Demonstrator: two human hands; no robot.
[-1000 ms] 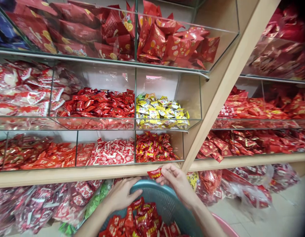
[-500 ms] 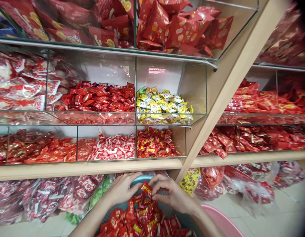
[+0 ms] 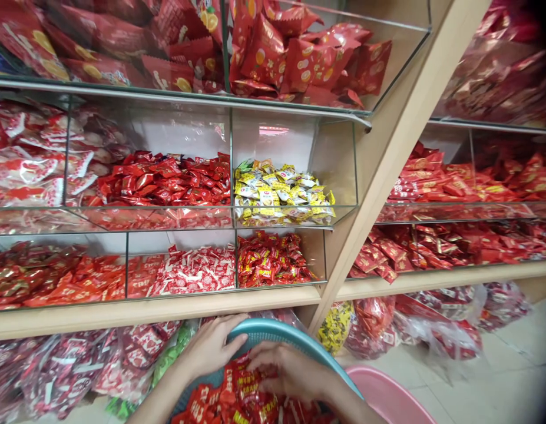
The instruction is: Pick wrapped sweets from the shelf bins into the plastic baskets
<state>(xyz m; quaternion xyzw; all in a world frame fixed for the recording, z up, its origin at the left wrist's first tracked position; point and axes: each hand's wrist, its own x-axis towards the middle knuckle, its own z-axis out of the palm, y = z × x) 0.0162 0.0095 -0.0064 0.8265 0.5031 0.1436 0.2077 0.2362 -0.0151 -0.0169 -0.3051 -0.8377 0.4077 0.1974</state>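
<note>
A teal basket (image 3: pixel 294 333) at the bottom centre holds red candy packets (image 3: pixel 250 391), some with yellow lettering. My left hand (image 3: pixel 217 347) rests on the basket's far left rim, its thumb over the inside and its fingers over the edge. Inside the basket, my right hand (image 3: pixel 281 368) reaches over the packets with its fingers apart and curved, touching the pile. Its fingertips partly cover the packets under them, and no packet shows lifted in it.
Glass-fronted shelves hold red candies (image 3: pixel 166 182) and yellow-white candies (image 3: pixel 281 191). A slanted wooden post (image 3: pixel 387 171) divides them. Below lie filled plastic bags (image 3: pixel 65 371) and a yellow bag (image 3: pixel 336 327). A pink basin (image 3: pixel 387 394) stands right of the teal basket.
My right hand has lowered into the basket, and the red packet between its fingers no longer shows there. More of the teal rim is visible. The shelves have shifted left in view.
</note>
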